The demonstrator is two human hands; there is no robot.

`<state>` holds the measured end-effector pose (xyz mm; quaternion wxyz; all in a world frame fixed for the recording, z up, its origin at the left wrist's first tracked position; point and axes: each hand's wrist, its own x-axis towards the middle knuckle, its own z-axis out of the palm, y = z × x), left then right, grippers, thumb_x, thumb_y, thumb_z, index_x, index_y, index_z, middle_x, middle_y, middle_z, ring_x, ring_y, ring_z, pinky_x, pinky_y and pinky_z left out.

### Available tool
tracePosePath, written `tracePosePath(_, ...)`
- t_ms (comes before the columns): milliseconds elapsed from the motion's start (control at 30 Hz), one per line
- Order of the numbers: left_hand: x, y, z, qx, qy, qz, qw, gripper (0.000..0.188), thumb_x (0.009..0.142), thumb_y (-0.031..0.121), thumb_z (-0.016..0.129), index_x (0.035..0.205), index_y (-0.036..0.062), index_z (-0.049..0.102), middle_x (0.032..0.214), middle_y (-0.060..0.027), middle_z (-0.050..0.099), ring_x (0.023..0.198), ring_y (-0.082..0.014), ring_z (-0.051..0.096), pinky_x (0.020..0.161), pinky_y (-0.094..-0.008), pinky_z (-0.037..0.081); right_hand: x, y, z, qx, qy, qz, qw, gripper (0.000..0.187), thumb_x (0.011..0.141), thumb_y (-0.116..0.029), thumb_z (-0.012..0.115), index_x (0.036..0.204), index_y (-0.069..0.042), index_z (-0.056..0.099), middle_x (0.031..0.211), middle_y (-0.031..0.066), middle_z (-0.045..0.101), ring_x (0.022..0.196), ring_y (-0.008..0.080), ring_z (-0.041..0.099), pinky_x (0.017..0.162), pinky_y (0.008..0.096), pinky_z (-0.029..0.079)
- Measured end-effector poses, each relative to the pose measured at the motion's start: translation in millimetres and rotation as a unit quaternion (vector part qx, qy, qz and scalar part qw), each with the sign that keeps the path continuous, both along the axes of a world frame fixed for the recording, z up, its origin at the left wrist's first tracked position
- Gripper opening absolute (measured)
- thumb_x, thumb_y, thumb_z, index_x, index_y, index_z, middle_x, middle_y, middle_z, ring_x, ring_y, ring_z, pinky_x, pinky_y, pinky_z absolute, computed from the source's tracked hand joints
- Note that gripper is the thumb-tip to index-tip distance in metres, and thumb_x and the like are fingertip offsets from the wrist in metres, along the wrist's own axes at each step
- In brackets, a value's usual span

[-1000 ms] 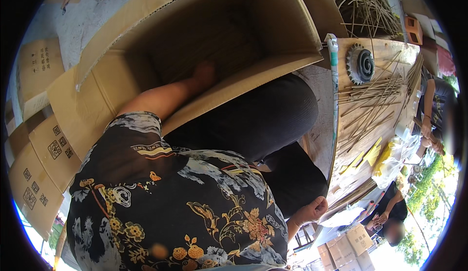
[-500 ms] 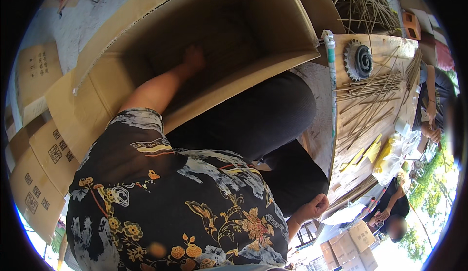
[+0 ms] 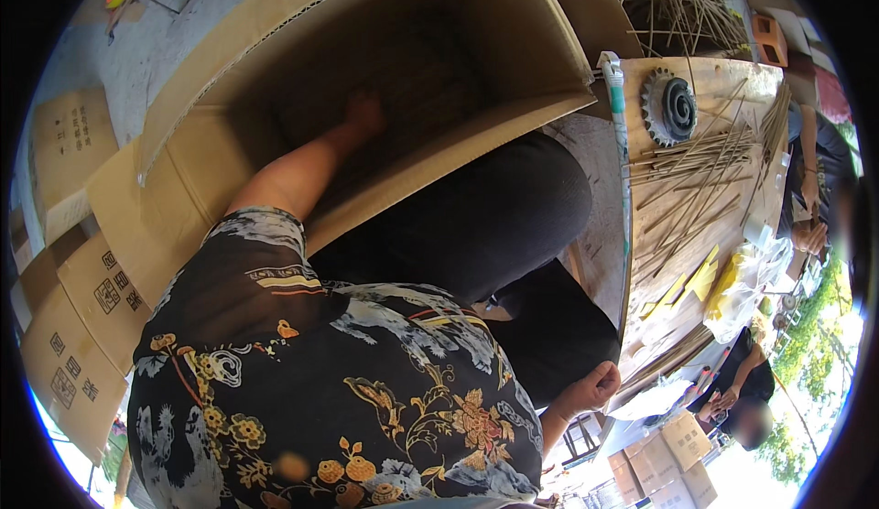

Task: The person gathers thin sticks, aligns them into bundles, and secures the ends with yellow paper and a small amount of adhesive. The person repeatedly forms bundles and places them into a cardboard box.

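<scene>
My left arm reaches down into a large open cardboard box (image 3: 540, 47) on my lap side. Inside, my left hand (image 3: 364, 115) is low against the dark interior, its fingers lost in shadow, so whether it holds anything cannot be made out. My right hand (image 3: 586, 393) rests beside my dark trouser leg (image 3: 549, 344), near the table's edge. Its fingers are curled with thumb and forefinger together; anything between them is too small or hidden to name.
A wooden table (image 3: 678, 317) at right bears thin brown sticks (image 3: 687, 166), a black coil on a toothed metal disc (image 3: 669, 106), yellow pieces (image 3: 703, 276) and plastic bags (image 3: 746, 289). More sticks (image 3: 678, 1) fill a box beyond. Cartons (image 3: 73, 147) stand left. Two people work at far right.
The view has shifted slightly. My right hand has turned a little, its fingertips drawn together more; my left hand stays inside the box in about the same spot.
</scene>
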<state>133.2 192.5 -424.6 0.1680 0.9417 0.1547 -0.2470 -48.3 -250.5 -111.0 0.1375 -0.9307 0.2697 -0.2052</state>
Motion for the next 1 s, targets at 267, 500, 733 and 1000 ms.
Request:
tracePosePath(267, 8.5, 2.6, 3.2, -0.065, 0.022, -0.002, 0.998, 0.051, 0.071, 0.028, 0.061, 0.113, 0.0015, 0.049, 0.115, -0.0235, 0.048, 0.110, -0.0360, 0.044, 0.094, -0.0436, 0.036, 3.9, 4.9, 4.5, -0.002, 0.020, -0.028, 0.999, 0.019, 0.086, -0.020, 0.056, 0.086, -0.001, 0.056, 0.073, 0.0039, 0.056, 0.063, 0.0118, 0.049, 0.060, 0.0229, 0.043)
tracePosePath(500, 10.0, 5.8, -2.8, -0.092, 0.068, 0.021, 0.993, 0.054, 0.070, 0.020, 0.056, 0.121, 0.0052, 0.045, 0.110, -0.0254, 0.052, 0.102, -0.0375, 0.051, 0.089, -0.0451, 0.041, 0.7, 3.7, 3.0, 0.012, 0.012, -0.023, 1.000, 0.018, 0.086, -0.019, 0.056, 0.085, -0.002, 0.056, 0.072, 0.0034, 0.055, 0.061, 0.0115, 0.048, 0.058, 0.0228, 0.042)
tracePosePath(733, 9.3, 7.2, -7.2, -0.102, 0.066, 0.025, 0.992, 0.054, 0.070, 0.019, 0.056, 0.121, 0.0069, 0.045, 0.109, -0.0238, 0.054, 0.100, -0.0356, 0.053, 0.088, -0.0446, 0.042, 2.0, 2.9, 3.1, 0.009, 0.014, -0.015, 1.000, 0.017, 0.085, -0.019, 0.056, 0.085, -0.002, 0.056, 0.072, 0.0032, 0.055, 0.061, 0.0108, 0.048, 0.058, 0.0221, 0.042)
tracePosePath(1000, 7.7, 5.9, -10.1, -0.124, 0.075, 0.068, 0.987, 0.032, 0.071, 0.022, 0.056, 0.097, 0.0036, 0.061, 0.097, -0.0227, 0.059, 0.092, -0.0340, 0.058, 0.080, -0.0431, 0.046, 1.7, 3.0, 3.1, 0.006, 0.009, -0.010, 1.000, 0.016, 0.085, -0.018, 0.056, 0.085, -0.002, 0.057, 0.072, 0.0033, 0.056, 0.061, 0.0109, 0.049, 0.058, 0.0219, 0.043)
